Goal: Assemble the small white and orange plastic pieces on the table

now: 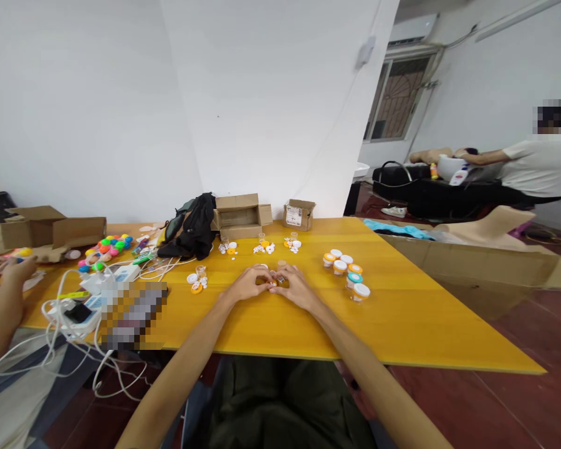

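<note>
On the table (416, 337), between its front and back edges, the left hand (251, 284) and right hand (295, 287) curl half-closed, tips together, perhaps for fine control; what they grip, I cannot tell. Small pieces (281, 279) lie between them, within reach; lidded jars (361, 292) toward the right edge seem set aside.

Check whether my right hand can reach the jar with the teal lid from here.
Probably yes: the jar with the teal lid stands to the right of your right hand, and only bare tabletop seems to lie between them.
</note>
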Motion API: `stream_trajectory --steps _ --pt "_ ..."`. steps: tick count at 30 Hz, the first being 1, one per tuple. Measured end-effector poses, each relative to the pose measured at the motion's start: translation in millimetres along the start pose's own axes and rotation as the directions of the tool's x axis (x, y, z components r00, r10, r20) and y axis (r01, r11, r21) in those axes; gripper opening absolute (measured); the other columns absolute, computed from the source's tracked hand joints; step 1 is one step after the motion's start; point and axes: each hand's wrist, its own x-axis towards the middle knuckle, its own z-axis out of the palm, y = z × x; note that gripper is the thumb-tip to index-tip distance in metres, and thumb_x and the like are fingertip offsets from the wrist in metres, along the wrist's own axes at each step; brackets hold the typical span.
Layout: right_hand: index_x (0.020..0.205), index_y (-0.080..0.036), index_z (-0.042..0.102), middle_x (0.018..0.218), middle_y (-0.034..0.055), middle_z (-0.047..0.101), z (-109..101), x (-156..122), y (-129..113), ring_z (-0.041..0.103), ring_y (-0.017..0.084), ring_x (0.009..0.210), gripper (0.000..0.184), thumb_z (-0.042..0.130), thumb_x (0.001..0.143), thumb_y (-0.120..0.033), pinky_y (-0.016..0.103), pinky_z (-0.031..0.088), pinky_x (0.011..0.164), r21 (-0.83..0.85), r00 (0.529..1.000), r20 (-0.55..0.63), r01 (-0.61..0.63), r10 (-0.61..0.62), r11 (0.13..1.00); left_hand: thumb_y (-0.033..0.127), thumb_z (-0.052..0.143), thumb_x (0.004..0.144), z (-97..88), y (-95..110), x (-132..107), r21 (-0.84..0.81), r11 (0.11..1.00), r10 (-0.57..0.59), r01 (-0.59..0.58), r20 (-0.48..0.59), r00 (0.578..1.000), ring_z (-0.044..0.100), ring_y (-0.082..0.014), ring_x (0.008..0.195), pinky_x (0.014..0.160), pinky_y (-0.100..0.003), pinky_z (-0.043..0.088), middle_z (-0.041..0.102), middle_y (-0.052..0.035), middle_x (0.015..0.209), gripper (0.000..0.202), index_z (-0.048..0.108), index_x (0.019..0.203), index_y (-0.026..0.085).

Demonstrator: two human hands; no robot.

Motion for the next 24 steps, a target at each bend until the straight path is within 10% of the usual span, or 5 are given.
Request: stream_trajectory --steps 24 --pt "0.080 -0.024 0.068 0.090 0.0027 0.063 -2.2 -1.1 -8.6 0.057 0.022 0.087 0.013 0.078 0.073 -0.030 0.039 0.047 0.082 -0.048 0.999 0.006 0.040 -0.039 0.998 0.028 0.071 0.080 -2.8 -1.9 -0.5 0.081 0.984 -0.164 0.160 0.046 0.985 0.051 -0.0224 0.110 0.103 -0.039 0.035 0.065 -0.0035 0.104 0.012 0.065 0.072 0.021"
